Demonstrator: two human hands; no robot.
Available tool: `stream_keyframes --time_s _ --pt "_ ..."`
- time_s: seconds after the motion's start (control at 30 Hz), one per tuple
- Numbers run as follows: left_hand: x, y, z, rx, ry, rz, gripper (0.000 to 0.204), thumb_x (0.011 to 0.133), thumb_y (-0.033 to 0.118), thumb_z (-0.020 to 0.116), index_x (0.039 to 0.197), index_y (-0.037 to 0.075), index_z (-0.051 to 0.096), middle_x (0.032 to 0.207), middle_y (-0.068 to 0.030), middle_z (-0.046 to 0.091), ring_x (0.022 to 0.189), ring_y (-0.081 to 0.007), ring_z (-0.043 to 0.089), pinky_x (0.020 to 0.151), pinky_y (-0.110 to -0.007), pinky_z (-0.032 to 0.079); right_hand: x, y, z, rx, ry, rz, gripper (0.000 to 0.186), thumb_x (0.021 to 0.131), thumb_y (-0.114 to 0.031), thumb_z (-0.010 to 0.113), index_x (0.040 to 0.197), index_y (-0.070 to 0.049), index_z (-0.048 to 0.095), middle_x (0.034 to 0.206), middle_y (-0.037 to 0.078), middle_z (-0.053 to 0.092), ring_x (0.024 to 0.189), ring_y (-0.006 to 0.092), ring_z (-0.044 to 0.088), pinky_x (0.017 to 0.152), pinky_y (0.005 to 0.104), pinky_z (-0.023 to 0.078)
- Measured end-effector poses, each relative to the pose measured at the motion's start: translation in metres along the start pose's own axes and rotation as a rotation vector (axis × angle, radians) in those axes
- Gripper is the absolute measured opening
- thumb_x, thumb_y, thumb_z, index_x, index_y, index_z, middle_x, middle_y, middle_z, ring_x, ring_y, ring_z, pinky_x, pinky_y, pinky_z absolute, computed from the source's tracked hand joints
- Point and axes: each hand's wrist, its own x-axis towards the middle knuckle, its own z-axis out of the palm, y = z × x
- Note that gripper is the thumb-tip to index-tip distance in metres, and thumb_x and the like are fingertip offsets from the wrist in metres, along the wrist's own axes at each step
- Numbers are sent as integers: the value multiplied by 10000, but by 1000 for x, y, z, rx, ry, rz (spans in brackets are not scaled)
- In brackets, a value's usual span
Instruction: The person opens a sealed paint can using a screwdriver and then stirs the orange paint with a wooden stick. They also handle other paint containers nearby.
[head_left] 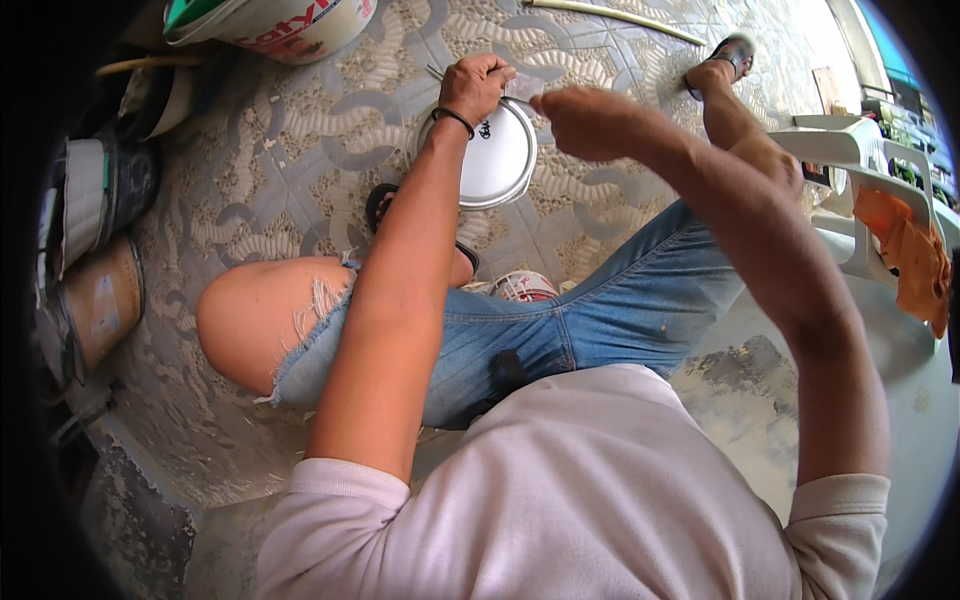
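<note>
Patterned tiles [300, 185] bear a white, seemingly lidded pail [496, 168].

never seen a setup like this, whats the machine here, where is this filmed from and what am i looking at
There is no machine here: these are a person's own bare hands. The single picture comes from a wide fisheye camera on the person's head, looking down, so edges bend near the rim.

The left hand and right hand meet above a white round lid. Between them shows a small, pale, see-through piece; it's too small to tell what it is or which hand grips it.

On the patterned floor are a white bucket and a pale stick or tube. An orange cloth hangs on a white chair at right.
</note>
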Motion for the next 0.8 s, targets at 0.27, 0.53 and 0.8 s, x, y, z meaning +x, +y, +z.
stream_keyframes --time_s 0.27,0.53,0.8 --pt "-5 15 -2 20 -44 -46 179 926 214 780 932 35 781 733 -32 718 686 -88 627 659 -299 512 -51 -39 105 -25 200 293 763 925 -46 561 1644 -57 304 916 273 681 737 394 736 649 497 603" --pt "-2 20 -6 14 -71 -98 169 949 191 768 941 23 779 748 11 721 700 -63 614 653 -268 495 -57 -5 91 230 220 264 684 958 -103 570 1617 -187 408 931 259 703 775 423 725 675 524 581" --pt "0 17 -1 -15 -115 -98 139 954 163 770 954 26 787 741 33 690 702 -51 591 641 -251 480 -55 32 32 291 61 169 528 998 -135 560 1524 -108 522 867 233 731 808 420 727 724 532 569"
